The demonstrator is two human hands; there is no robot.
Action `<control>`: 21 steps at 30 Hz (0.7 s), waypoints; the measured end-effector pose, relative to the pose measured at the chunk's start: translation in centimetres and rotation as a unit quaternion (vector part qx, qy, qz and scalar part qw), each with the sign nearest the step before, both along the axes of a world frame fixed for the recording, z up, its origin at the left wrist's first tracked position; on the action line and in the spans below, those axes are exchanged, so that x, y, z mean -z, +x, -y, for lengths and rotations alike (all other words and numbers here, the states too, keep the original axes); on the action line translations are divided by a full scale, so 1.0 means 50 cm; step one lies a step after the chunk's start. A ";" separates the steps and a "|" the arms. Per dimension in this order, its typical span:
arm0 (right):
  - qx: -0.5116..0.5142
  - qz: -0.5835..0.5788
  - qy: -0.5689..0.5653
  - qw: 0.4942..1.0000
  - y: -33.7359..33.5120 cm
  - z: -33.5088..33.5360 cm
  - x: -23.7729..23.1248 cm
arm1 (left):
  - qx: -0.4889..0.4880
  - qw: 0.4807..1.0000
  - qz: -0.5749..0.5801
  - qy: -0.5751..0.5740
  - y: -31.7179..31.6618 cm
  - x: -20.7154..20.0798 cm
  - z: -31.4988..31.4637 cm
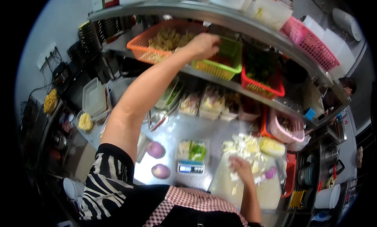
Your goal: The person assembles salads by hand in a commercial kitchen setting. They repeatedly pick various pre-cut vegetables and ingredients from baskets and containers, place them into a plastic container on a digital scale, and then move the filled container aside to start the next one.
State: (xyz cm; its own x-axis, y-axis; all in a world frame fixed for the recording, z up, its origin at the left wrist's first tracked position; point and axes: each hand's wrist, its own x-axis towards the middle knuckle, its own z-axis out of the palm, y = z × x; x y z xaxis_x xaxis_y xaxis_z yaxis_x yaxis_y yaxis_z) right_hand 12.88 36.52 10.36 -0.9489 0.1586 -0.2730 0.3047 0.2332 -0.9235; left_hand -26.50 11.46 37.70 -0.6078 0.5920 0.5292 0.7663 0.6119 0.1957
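Note:
My left hand (205, 45) is stretched up to the shelf, over the near-left side of a green plastic basket (236, 68). Its fingers bend downward and their tips are hidden, so any hold is unclear. Low on the right, my right hand (242, 170) hovers at or touches chopped pale vegetable pieces (243, 145) on a white cutting board (224, 191); its fingers look loosely apart. Left of the board, a clear container (191, 150) of white and green cut vegetables rests on a small digital scale (191, 169). Two purple onions (155, 149) lie farther left.
Along the shelf are an orange basket (137, 50) of pale food and a red basket (251, 85) of leafy greens. Tubs of cut ingredients (212, 103) line the counter's back. A cabbage (272, 147) and a knife (281, 170) lie right. The metal upper shelf (196, 9) overhangs.

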 end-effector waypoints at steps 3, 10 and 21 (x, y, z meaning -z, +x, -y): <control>0.054 0.012 -0.047 0.997 0.066 -0.032 0.062 | -0.093 0.928 0.178 -0.314 -0.067 0.013 -0.043; 0.173 0.068 -0.089 0.979 0.169 -0.051 0.106 | -0.031 0.890 0.272 -0.366 -0.100 0.054 -0.101; 0.158 0.012 -0.119 0.980 0.141 -0.067 0.103 | 0.080 0.944 0.306 0.097 -0.234 0.114 -0.065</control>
